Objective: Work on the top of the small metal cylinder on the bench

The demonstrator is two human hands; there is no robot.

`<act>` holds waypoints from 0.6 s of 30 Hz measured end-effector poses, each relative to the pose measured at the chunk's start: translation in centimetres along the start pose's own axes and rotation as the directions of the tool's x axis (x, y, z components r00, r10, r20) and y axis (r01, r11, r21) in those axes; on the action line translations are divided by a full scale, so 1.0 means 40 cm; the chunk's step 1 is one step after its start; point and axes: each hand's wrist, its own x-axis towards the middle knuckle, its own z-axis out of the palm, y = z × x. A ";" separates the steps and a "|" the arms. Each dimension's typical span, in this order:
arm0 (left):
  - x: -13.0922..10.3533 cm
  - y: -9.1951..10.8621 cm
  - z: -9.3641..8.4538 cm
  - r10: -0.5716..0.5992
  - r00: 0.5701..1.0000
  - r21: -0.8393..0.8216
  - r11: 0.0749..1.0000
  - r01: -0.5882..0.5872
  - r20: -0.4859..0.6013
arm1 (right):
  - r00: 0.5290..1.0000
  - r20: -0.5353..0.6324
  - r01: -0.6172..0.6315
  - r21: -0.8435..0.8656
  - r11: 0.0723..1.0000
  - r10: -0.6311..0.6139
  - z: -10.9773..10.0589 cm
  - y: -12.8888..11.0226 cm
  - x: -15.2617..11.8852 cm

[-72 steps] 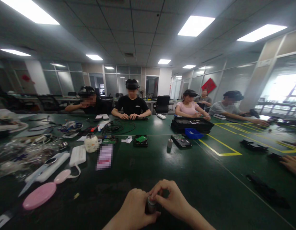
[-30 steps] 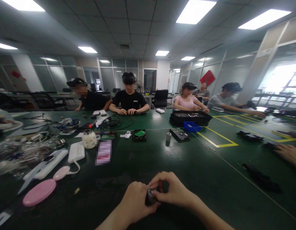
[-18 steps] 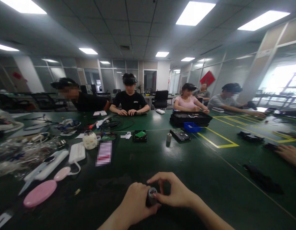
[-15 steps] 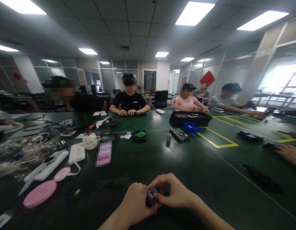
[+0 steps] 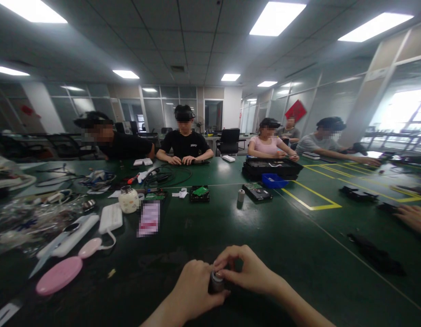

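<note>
One grey cylinder (image 5: 218, 284) clasped in left hand (image 5: 194, 288), right hand (image 5: 249, 271) arched, fingers (image 5: 226, 257) pinching its top.

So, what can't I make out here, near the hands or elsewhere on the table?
All in the head view:
Small grey metal cylinder: the left hand hides much of its side; the right hand covers part of its top and anything it pinches.
Pale pink flat rectangle: pixelation hides any print.
Co-worker's bare hand: the picture's right edge cuts off its arm.
Clear crinkled plastic bags: blur and glare obscure any contents.
</note>
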 end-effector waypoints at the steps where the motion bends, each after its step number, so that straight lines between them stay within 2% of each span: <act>1: 0.000 -0.001 0.002 -0.003 1.000 -0.002 1.000 0.003 0.000 | 1.000 -0.002 -0.004 0.007 1.000 0.004 0.001 -0.001 0.000; 9: 0.004 -0.004 0.006 -0.004 1.000 0.012 1.000 0.004 0.015 | 0.999 -0.033 0.018 -0.085 0.996 -0.021 0.006 0.003 -0.004; 18: 0.004 -0.001 0.002 -0.007 1.000 -0.003 1.000 0.007 0.000 | 0.999 -0.037 0.009 -0.116 0.993 -0.013 0.011 0.005 -0.006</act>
